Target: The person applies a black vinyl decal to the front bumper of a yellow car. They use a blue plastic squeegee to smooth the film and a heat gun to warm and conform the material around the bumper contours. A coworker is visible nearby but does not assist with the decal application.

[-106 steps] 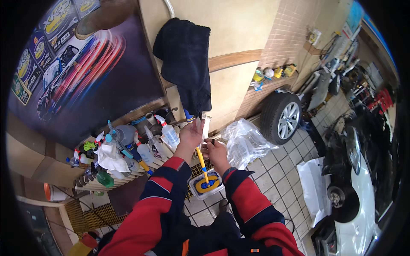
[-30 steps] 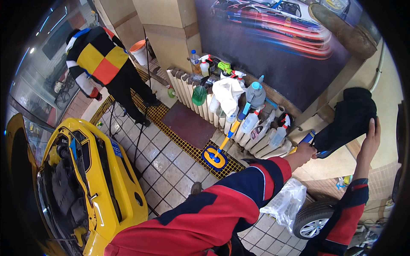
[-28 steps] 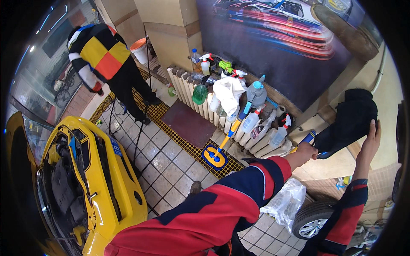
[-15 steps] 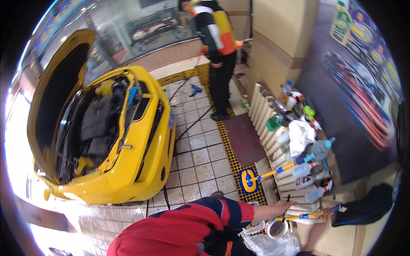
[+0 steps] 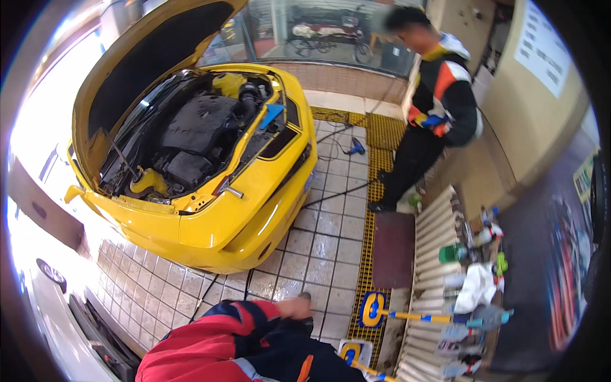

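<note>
My left hand (image 5: 294,309) hangs low below my red and navy sleeve, over the tiled floor. Its fingers are mostly out of sight, and I cannot make out anything in them. Past it stands a yellow car (image 5: 210,229) with its bonnet (image 5: 153,70) raised and the engine (image 5: 197,124) exposed. A small metal tool (image 5: 230,188) and a blue flat piece (image 5: 272,116) lie on the car's front edge. Right of my hand is a blue and yellow sponge mop head (image 5: 372,309) on a yellow pole; a similar one (image 5: 350,352) sits in a white tub. My right hand is out of view.
A co-worker (image 5: 439,108) stands by the wall, hands at the waist near something blue and red. A blue tool (image 5: 356,146) and dark hoses lie on the tiles. Bottles and a white cloth (image 5: 476,286) top a radiator (image 5: 439,235). A silver car (image 5: 57,325) is at left.
My view has swung left toward the yellow car. My left hand has drawn back from the radiator, where it held a thin dark stick. The co-worker has turned, hands now at the waist.
</note>
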Tool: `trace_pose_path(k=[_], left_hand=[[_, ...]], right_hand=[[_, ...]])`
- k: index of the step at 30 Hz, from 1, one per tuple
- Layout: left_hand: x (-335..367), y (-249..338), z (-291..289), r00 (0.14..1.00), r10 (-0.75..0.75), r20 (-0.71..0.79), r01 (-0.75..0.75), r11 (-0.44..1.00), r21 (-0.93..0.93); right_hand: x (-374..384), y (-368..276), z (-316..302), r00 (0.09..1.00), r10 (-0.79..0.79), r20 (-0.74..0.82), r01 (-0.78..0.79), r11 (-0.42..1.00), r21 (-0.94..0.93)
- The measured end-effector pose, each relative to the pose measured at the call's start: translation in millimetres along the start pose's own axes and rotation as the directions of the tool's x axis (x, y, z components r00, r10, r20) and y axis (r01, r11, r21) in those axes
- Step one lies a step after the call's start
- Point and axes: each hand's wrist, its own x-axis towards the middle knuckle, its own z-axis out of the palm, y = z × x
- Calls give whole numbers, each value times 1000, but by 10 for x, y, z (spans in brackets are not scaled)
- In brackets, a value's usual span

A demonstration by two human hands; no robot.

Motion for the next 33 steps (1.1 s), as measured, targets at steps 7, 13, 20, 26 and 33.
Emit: trace_pose_path(k=[7,13,20,26,33], left_hand=[[-1025,-1871,1694,768,-401,500,575,775,-262],[-481,-2262,1955,891,-175,419,313,905,-288],[-452,-2327,1945,987,-147,69,161,832,-531],[-290,-2321,1452,806,-544,231,508,438,-742],[524,-2258,86,497,-797,343,584,15,-812]], right_hand=[[875,-1093,552,943,-113,313,122,993,-8],[1523,-1853,566,850,-113,514,169,984,-62],[2356,-2263,347,648,-66,759,129,991,-24],[3351,-2460,179,562,-155,812,189,980,57],[4787,-2887,401,606,-129,785,300,951,-75]])
